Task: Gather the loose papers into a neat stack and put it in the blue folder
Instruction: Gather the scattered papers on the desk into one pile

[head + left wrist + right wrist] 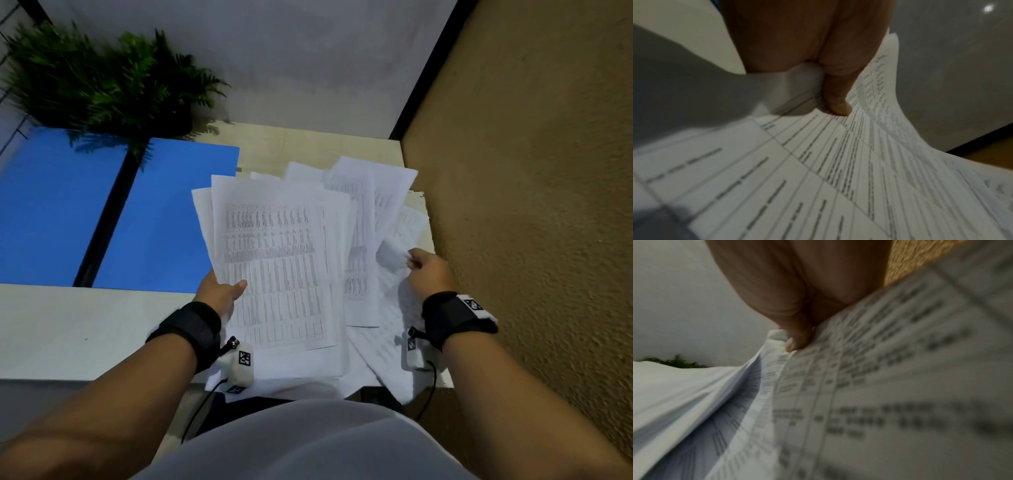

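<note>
Several white printed papers point(284, 253) lie fanned and overlapping over the desk's right half. My left hand point(222, 291) grips the left edge of the top sheets, thumb on the printed table, fingers hidden beneath. In the left wrist view the thumb point(838, 100) presses on the papers point(818, 170). My right hand point(424, 270) pinches a curled sheet at the pile's right side. The right wrist view shows its thumb point(797, 340) pinching that paper point(859, 386). The blue folder point(113, 212) lies open and flat to the left of the pile.
A green fern plant point(113, 82) stands at the back left, overhanging the folder. A brown textured wall point(531, 205) runs close along the desk's right edge. The pale desk point(68, 325) shows bare surface at the front left. White partitions stand behind.
</note>
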Demonstrator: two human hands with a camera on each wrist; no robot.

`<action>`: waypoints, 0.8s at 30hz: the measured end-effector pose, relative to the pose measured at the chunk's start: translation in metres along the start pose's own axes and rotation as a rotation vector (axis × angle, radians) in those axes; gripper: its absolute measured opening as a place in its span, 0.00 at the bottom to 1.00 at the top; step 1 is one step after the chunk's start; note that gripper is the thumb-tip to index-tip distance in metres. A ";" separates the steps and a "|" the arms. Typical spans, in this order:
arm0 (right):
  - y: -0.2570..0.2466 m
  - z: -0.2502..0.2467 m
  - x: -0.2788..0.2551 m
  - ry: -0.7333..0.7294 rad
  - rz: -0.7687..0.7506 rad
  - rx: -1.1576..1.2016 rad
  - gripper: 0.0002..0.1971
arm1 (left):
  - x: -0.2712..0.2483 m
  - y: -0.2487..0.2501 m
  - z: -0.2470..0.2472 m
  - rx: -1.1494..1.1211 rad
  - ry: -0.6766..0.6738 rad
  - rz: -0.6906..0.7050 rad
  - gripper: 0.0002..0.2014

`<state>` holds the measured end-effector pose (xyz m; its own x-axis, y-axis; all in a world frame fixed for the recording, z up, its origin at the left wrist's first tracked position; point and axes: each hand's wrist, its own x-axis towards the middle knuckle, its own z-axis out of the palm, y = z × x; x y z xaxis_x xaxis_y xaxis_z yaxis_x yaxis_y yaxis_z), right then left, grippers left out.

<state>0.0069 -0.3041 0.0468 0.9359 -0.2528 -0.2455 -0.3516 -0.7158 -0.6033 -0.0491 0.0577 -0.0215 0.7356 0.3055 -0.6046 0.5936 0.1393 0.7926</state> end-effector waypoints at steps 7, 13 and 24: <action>0.016 0.009 0.023 0.069 0.294 0.161 0.15 | 0.008 -0.001 0.003 0.165 -0.074 -0.002 0.21; 0.004 0.047 0.016 -0.111 0.402 0.506 0.19 | 0.005 0.001 0.012 0.203 -0.033 -0.013 0.22; -0.028 0.080 0.030 0.062 0.419 0.547 0.17 | 0.005 -0.002 0.008 0.123 -0.084 -0.034 0.22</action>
<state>0.0434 -0.2400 -0.0042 0.7127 -0.4850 -0.5068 -0.6293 -0.1229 -0.7674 -0.0437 0.0515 -0.0266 0.7359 0.2219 -0.6397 0.6505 0.0306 0.7589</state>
